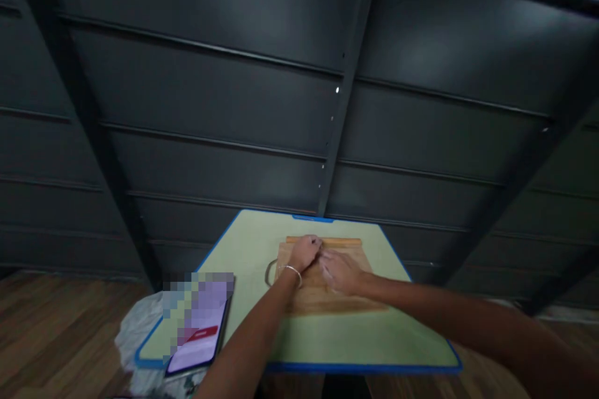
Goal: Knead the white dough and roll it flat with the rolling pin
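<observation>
A wooden board (322, 307) lies on the light green table top, with a curved metal handle (268, 272) at its left side. Along the board's far edge rests a light wooden rod (346, 242), possibly a rolling pin. Both my hands meet over the far middle of the board. My left hand (306, 251), with a pale bangle on the wrist, has its fingers curled closed. Beside it, my right hand (341, 271) reaches in from the right, fingers bent together and touching the left. Whatever lies between the fingertips is hidden or too small to name.
The table (253, 237) has a blue rim. A phone (199, 330) with a lit, partly blurred screen rests at its front left. Crumpled clear plastic (133, 330) sits beyond the left edge. A dark panelled wall (224, 93) rises behind; the floor (56, 330) is brown planks.
</observation>
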Action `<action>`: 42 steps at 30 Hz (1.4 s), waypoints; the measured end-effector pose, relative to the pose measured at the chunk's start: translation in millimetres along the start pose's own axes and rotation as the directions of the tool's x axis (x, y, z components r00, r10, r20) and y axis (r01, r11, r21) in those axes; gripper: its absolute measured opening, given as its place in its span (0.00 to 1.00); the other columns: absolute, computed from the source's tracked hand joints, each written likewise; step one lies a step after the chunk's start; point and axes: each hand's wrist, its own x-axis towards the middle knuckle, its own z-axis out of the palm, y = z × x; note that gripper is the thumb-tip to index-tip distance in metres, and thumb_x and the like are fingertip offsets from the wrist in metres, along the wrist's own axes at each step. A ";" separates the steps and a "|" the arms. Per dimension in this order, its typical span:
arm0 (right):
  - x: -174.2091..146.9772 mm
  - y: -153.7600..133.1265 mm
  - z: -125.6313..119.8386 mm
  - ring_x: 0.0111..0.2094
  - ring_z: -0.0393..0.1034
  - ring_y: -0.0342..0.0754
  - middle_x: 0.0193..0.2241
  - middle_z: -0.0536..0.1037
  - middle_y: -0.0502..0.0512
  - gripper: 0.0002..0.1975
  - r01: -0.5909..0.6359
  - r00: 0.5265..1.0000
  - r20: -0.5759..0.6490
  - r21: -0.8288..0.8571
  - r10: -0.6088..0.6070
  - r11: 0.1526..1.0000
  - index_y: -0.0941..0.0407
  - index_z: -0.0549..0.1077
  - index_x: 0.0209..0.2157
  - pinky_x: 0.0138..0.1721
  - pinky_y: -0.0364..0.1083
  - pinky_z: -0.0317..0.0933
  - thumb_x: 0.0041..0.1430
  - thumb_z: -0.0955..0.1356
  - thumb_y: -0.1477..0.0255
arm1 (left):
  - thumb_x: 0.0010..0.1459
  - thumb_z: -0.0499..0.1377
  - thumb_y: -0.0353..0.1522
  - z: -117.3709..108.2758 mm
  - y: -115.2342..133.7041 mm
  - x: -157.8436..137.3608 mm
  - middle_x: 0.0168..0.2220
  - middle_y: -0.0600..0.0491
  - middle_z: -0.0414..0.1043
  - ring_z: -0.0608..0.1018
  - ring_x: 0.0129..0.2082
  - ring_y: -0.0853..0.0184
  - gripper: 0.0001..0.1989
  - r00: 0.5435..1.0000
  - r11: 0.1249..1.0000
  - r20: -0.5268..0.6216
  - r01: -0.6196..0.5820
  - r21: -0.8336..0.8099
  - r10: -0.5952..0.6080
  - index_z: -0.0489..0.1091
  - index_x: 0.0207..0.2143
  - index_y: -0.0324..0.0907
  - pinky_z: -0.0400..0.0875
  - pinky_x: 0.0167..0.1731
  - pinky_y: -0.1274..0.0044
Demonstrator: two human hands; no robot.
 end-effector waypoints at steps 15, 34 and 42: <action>-34.0 23.9 -6.2 0.52 0.70 0.57 0.50 0.77 0.60 0.21 -0.072 0.996 -0.032 0.180 0.079 0.981 0.55 0.78 0.51 0.54 0.52 0.65 0.58 0.80 0.65 | 0.63 0.56 0.39 -5.5 7.9 -1.7 0.19 0.54 0.66 0.72 0.26 0.63 0.16 0.996 0.997 -0.044 0.079 -0.001 -0.079 0.67 0.21 0.45 0.64 0.29 0.72; -41.0 13.6 -35.8 0.40 0.77 0.54 0.42 0.83 0.63 0.13 -0.383 0.917 -0.107 0.018 0.383 0.923 0.57 0.75 0.46 0.41 0.47 0.61 0.72 0.70 0.61 | 0.65 0.53 0.36 -0.9 -6.1 4.9 0.22 0.52 0.70 0.72 0.26 0.65 0.17 0.998 0.997 -0.043 0.039 -0.063 -0.042 0.66 0.21 0.45 0.65 0.32 0.75; -41.2 6.0 -21.4 0.44 0.75 0.52 0.39 0.82 0.58 0.11 -0.107 0.987 -0.102 0.133 0.120 0.985 0.55 0.77 0.34 0.50 0.49 0.63 0.71 0.66 0.74 | 0.61 0.53 0.33 -2.3 -3.7 4.8 0.21 0.55 0.66 0.67 0.24 0.67 0.16 0.999 0.998 -0.017 0.040 -0.048 -0.041 0.63 0.20 0.45 0.60 0.28 0.76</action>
